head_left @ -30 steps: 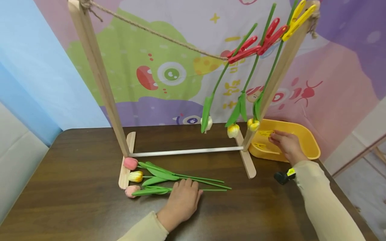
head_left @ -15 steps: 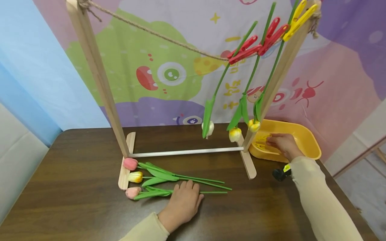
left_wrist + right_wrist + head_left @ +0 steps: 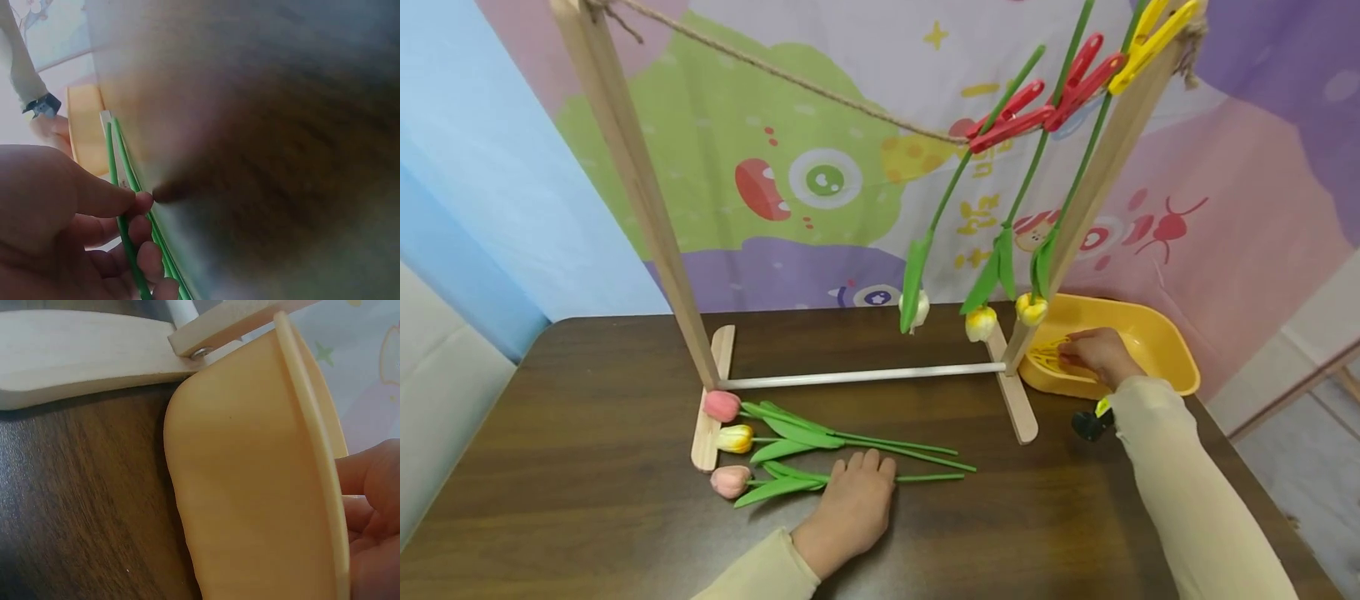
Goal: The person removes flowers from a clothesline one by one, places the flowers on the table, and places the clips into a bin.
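Beside the table's front, my left hand [image 3: 855, 504] pinches the green stem of the nearest tulip, a pale pink one [image 3: 730, 481]. The left wrist view shows thumb and fingertips closed on that stem [image 3: 129, 250]. Two more tulips lie just behind it, one pink [image 3: 722, 406] and one yellow and white [image 3: 735, 438]. My right hand [image 3: 1101, 354] reaches down into a yellow basin [image 3: 1183, 375], its fingertips among yellow clothespins [image 3: 1047, 357]. In the right wrist view the basin's rim hides those fingertips, and I cannot tell whether they grip a clothespin.
A wooden stand with two posts [image 3: 640, 183] and a white crossbar [image 3: 865, 377] holds up a twine line [image 3: 805, 83]. Three tulips hang heads down from it at the right, held by two red clothespins [image 3: 1011, 121] and a yellow one [image 3: 1153, 46]. A patterned cloth is behind.
My right hand has moved lower and left in the basin, onto the yellow clothespins. The left hand stays at the near stem, whose leaves have turned slightly. The hanging tulips sway a little.
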`<state>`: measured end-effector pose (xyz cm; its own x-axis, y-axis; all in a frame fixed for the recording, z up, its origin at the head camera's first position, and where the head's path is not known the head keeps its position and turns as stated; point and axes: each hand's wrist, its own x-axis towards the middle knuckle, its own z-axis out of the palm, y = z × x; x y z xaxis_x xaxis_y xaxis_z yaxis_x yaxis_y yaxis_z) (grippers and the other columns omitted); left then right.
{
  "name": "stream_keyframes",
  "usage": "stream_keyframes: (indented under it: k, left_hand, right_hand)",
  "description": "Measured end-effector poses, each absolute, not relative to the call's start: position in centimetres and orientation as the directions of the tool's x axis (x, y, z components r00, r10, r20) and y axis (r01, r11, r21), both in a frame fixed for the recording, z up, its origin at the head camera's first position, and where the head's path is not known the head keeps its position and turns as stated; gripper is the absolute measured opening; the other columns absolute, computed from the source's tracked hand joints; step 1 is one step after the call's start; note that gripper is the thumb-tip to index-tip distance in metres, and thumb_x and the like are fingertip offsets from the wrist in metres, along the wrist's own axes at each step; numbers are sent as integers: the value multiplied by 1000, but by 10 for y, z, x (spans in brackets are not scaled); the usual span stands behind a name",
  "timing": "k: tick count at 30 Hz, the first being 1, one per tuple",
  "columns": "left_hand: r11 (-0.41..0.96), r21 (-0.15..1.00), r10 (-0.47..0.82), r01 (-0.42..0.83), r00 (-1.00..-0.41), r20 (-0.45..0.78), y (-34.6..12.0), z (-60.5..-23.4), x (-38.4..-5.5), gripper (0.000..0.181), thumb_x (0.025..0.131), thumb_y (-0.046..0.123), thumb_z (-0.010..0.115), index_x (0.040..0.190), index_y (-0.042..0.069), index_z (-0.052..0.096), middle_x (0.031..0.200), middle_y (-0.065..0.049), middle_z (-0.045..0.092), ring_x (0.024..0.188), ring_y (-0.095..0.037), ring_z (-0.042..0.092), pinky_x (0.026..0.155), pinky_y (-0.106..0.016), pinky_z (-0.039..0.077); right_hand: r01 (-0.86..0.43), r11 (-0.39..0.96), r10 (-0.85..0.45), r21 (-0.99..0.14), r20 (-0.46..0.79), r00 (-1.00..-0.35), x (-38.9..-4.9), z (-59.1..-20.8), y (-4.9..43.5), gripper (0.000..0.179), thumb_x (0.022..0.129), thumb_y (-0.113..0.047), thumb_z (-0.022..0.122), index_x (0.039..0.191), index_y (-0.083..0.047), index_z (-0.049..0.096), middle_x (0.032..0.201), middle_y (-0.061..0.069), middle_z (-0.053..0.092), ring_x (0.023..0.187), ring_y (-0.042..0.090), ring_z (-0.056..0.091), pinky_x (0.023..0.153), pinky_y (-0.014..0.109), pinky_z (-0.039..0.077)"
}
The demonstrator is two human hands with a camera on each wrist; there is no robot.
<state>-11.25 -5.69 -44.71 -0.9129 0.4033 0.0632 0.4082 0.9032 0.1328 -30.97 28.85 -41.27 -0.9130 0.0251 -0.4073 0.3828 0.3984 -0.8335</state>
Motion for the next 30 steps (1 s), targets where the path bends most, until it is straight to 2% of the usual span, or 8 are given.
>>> stream_keyframes:
  k: [5,17,22,30]
  left_hand:
    - [901,130,409,414,-910,65,-57,-448,-113,15,77,9,64,87,9,54,84,-5,50,79,-21,50,63,-32,35]
    - [895,139,418,424,-905,71,-59,-450,-116,12,80,6,61,91,9,56,87,-6,51,82,-22,50,65,-33,39]
    - [894,139,422,426,-905,59,-60,-450,-117,13,80,6,61,93,8,56,87,-6,51,82,-22,50,65,-33,39]
    - [894,142,421,425,-905,58,-60,-450,-117,17,80,6,60,96,8,56,90,-6,52,85,-22,51,67,-34,40]
  right_hand:
    - [395,433,16,-810,-431,-902,-313,-414,289,56,92,-1,50,137,20,24,77,-5,55,62,0,61,70,21,54]
    - [401,549,49,-733,-452,-891,-319,-419,286,52,92,-2,49,136,19,29,100,12,54,64,-1,58,69,20,54]
    - [385,586,47,-713,-445,-894,-321,-420,286,51,92,-2,50,134,20,30,101,15,56,64,0,58,68,20,53]
    - [385,616,62,-688,-445,-894,-322,-422,284,52,90,-2,51,134,19,32,112,21,52,65,0,56,67,19,52]
